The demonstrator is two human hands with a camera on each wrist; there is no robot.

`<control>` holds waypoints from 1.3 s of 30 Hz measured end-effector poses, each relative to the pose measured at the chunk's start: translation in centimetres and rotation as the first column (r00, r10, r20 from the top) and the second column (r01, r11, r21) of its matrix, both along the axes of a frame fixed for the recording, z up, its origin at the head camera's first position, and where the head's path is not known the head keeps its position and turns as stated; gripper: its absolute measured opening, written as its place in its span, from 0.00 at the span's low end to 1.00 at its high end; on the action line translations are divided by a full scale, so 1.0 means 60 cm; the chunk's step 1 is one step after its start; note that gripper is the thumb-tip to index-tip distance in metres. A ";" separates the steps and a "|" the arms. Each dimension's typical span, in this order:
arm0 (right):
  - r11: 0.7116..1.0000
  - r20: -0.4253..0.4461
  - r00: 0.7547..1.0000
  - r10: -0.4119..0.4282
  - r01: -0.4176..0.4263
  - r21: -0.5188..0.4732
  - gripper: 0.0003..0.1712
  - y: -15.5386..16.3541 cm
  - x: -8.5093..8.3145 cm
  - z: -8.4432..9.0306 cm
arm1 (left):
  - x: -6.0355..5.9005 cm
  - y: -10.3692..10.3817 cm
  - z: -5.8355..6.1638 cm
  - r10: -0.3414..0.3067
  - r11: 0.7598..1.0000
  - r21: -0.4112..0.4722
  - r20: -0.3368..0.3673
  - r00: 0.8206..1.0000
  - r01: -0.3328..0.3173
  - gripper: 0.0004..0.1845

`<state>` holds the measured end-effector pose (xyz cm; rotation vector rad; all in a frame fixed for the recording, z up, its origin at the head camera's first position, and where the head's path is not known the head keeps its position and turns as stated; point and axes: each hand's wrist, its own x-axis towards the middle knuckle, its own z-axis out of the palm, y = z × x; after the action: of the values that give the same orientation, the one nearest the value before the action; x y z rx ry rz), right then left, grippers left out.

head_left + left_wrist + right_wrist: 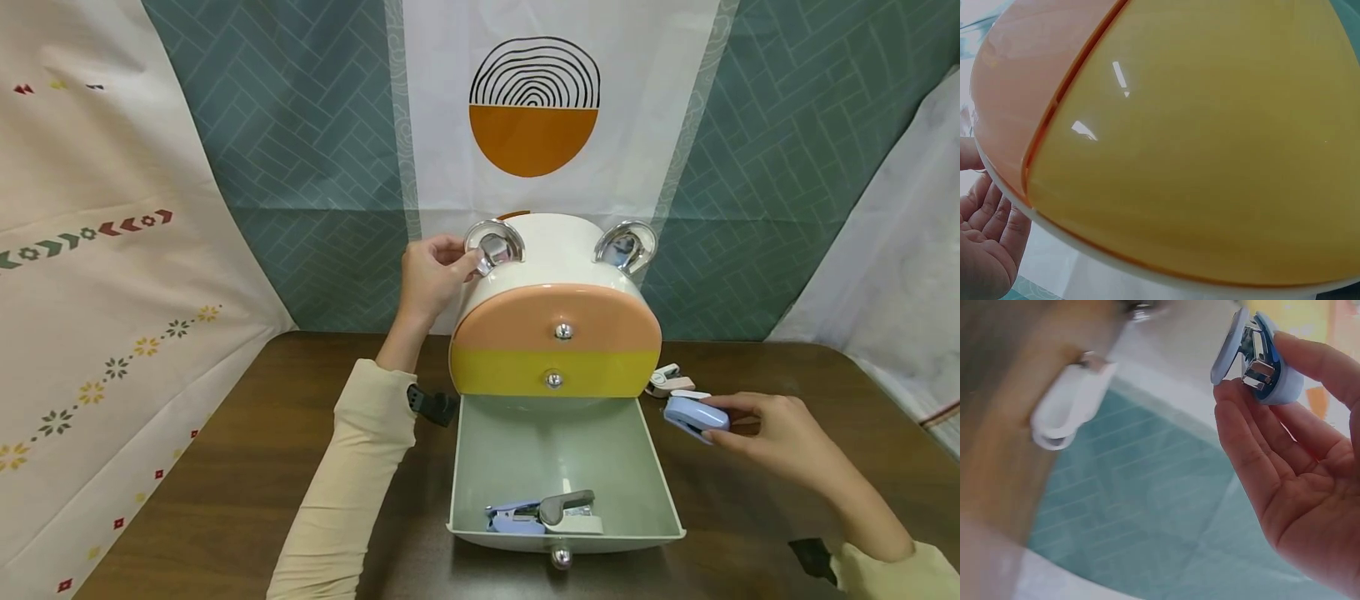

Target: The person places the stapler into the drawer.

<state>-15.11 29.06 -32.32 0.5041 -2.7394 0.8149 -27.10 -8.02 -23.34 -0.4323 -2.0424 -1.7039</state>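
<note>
A small desktop drawer box (pixel 540 267) with two silver ears stands in the middle of the table. My left hand (pixel 435 275) grips its left silver ear (pixel 495 243), thumb in front. My right hand (pixel 772 433) pinches a light blue mini stapler (pixel 696 415) beside the box, to the right of the pulled-out pale green drawer (pixel 555 442). In the right wrist view the same blue stapler (pixel 1285 384) shows its metal inside between thumb and fingers. Near the drawer's front lie a blue stapler (pixel 516 521) and a grey-and-white stapler (pixel 573 512).
On the table (pixel 750 533), just behind the held stapler, lies a white and pale pink stapler (pixel 667 380). The orange drawer (pixel 517 321) and yellow drawer (pixel 495 371) above are closed. A patterned cloth (pixel 315 125) hangs behind the box.
</note>
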 end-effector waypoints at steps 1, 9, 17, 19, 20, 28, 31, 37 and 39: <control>1.000 -0.027 1.000 0.010 -0.010 -0.009 0.20 -0.002 0.004 0.004 | 0.000 0.000 0.001 0.000 1.000 -0.001 0.000 1.000 0.000 0.10; 0.982 -0.195 0.965 0.176 -0.187 -0.040 0.23 -0.048 0.034 0.019 | 0.000 -0.004 0.001 0.000 1.000 0.006 0.004 1.000 0.000 0.10; 0.922 -0.175 0.905 0.387 -0.375 0.100 0.20 -0.116 0.032 0.013 | -0.001 -0.004 -0.002 -0.007 1.000 0.014 0.007 1.000 0.006 0.10; 0.909 -0.166 0.896 0.413 -0.392 0.145 0.19 -0.130 0.029 0.010 | -0.001 -0.004 -0.002 -0.008 1.000 0.015 0.005 1.000 0.008 0.10; 0.902 -0.153 0.893 0.423 -0.400 0.162 0.18 -0.137 0.027 0.008 | -0.001 -0.004 -0.003 -0.010 1.000 0.016 0.006 1.000 0.010 0.10; 0.867 -0.009 0.894 0.449 -0.433 0.247 0.16 -0.176 0.013 -0.010 | -0.002 -0.002 -0.003 -0.012 1.000 0.011 0.008 1.000 0.012 0.10; 0.857 0.025 0.889 0.457 -0.448 0.256 0.15 -0.184 0.008 -0.018 | -0.001 -0.001 -0.003 -0.014 1.000 0.012 0.010 1.000 0.014 0.10; 0.841 0.083 0.871 0.483 -0.488 0.234 0.14 -0.193 -0.001 -0.030 | -0.002 0.000 -0.002 -0.018 1.000 0.017 0.007 1.000 0.018 0.10; 0.838 0.100 0.868 0.487 -0.496 0.228 0.14 -0.195 -0.003 -0.032 | -0.001 0.000 -0.002 -0.020 1.000 0.017 0.006 1.000 0.019 0.10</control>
<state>-15.29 17.36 -34.26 1.3006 -2.7917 0.5789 -27.18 -8.05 -23.44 -0.4437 -2.0329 -1.7344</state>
